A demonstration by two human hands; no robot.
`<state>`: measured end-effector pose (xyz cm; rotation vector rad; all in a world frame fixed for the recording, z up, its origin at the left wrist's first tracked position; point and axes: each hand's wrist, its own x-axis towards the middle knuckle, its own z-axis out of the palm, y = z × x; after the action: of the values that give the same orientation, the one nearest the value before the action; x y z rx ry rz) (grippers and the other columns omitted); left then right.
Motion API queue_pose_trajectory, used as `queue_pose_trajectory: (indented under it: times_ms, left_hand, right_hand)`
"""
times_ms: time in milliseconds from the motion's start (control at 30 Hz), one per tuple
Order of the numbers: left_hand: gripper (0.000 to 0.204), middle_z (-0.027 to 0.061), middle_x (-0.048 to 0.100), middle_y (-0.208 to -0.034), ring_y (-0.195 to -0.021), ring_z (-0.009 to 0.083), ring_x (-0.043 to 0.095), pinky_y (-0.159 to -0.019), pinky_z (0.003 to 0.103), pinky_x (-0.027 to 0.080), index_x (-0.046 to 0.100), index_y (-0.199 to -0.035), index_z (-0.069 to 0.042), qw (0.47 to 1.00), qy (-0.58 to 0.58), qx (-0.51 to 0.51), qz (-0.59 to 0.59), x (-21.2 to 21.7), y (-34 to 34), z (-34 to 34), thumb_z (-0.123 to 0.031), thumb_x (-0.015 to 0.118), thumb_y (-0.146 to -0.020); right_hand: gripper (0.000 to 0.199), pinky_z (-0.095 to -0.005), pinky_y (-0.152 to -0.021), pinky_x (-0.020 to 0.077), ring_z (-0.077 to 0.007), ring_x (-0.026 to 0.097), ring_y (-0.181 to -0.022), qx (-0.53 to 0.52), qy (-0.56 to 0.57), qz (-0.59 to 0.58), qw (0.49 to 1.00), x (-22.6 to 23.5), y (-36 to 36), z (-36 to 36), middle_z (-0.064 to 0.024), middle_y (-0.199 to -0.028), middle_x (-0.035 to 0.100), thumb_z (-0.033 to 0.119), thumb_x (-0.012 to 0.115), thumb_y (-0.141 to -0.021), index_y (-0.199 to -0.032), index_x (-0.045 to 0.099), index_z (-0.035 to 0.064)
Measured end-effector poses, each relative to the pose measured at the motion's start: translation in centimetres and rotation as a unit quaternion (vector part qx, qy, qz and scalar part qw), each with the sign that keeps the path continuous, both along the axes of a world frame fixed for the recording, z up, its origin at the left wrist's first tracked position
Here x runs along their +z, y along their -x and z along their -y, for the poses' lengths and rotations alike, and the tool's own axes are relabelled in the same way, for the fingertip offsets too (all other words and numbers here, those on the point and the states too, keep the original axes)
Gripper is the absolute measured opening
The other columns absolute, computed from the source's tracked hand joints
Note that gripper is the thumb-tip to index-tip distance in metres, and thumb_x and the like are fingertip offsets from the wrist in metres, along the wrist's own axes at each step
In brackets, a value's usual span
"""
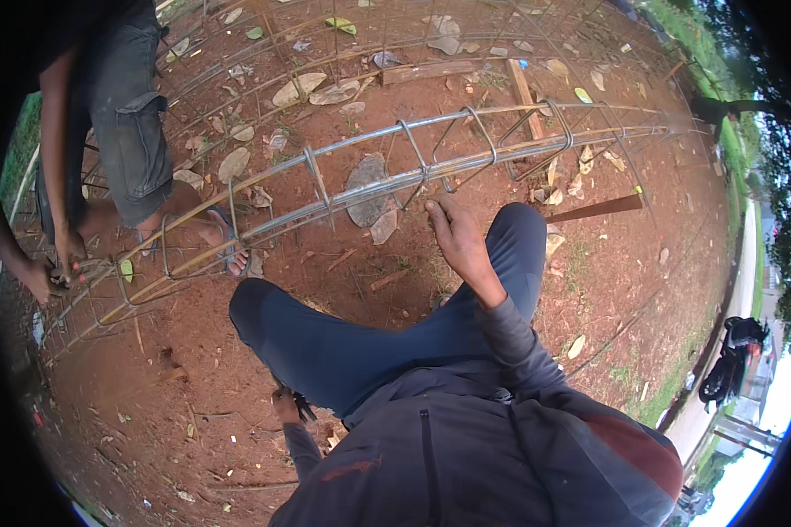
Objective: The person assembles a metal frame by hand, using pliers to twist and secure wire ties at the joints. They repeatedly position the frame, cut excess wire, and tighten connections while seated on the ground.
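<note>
Rebar cage (455,166) arcs from the left edge to the upper right of the frame above red soil (167,342). At center, the right hand (455,235) curls just below the bars, its grip unclear; at lower center-left, the left hand (286,406) clasps a dark tool (305,407). A co-worker's 2 hands (39,280) appear far left.

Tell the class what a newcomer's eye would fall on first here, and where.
Probably the long rebar cage, slanting from left to upper right over reddish soil. Next might come the wearer's right hand just below the cage's middle, then a co-worker's cargo shorts at upper left.
</note>
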<state>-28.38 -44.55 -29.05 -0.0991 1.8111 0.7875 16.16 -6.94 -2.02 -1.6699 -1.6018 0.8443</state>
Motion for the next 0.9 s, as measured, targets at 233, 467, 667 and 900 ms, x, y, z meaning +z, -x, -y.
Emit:
queue_pose_trajectory:
  times_ms: [233, 467, 667, 900]
  left_hand:
    - [0.019, 0.0132, 0.063, -0.109, -0.097, 0.0294, 0.070, -0.082, 0.049, 0.061, 0.057, -0.107, -0.005, 0.952, -0.278, 0.105, -0.073, 31.5, -12.9, -11.2, -0.006, 0.062, -0.089]
    - [0.058, 0.0237, 0.054, -0.146, -0.125, 0.0462, 0.061, -0.101, 0.068, 0.052, 0.060, -0.128, -0.006, 0.839, -0.460, 0.108, 0.269, 37.5, -31.5, -23.1, -0.004, 0.057, -0.070]
    - [0.063, 0.0326, 0.040, -0.156, -0.128, 0.0540, 0.057, -0.098, 0.064, 0.056, 0.056, -0.134, -0.003, 0.832, -0.356, 0.027, 0.426, 35.2, -38.7, -29.2, -0.011, 0.056, -0.071]
    - [0.074, 0.0320, 0.038, -0.158, -0.129, 0.0521, 0.056, -0.101, 0.062, 0.054, 0.048, -0.144, 0.001, 0.845, -0.355, 0.055, 0.396, 34.9, -39.3, -31.3, -0.012, 0.055, -0.072]
  right_hand:
    - [0.020, -0.0391, -0.061, 0.0461, -0.0244, 0.058, -0.060, 0.076, -0.027, -0.087, 0.993, -3.0, -1.5, -1.3, -0.0124, -0.067, 0.058, 0.017, 0.057, -0.107, -0.107, 0.065, -0.0008]
    - [0.021, -0.0417, -0.064, 0.0483, -0.0374, 0.066, -0.071, 0.149, 0.024, -0.249, 0.957, -4.3, -2.6, -1.8, -0.0224, -0.079, 0.064, 0.019, 0.058, -0.106, -0.111, 0.066, 0.0016]
    - [0.021, -0.0379, -0.069, 0.0502, -0.0255, 0.062, -0.070, 0.163, 0.050, -0.333, 0.928, -2.0, -4.5, -1.7, -0.0144, -0.082, 0.067, 0.013, 0.058, -0.101, -0.117, 0.066, 0.0023]
    - [0.036, -0.0373, -0.073, 0.0538, -0.0268, 0.065, -0.076, 0.201, 0.148, -0.315, 0.916, -2.6, -5.3, -3.4, -0.0138, -0.092, 0.073, 0.012, 0.064, -0.090, -0.123, 0.063, -0.0019]
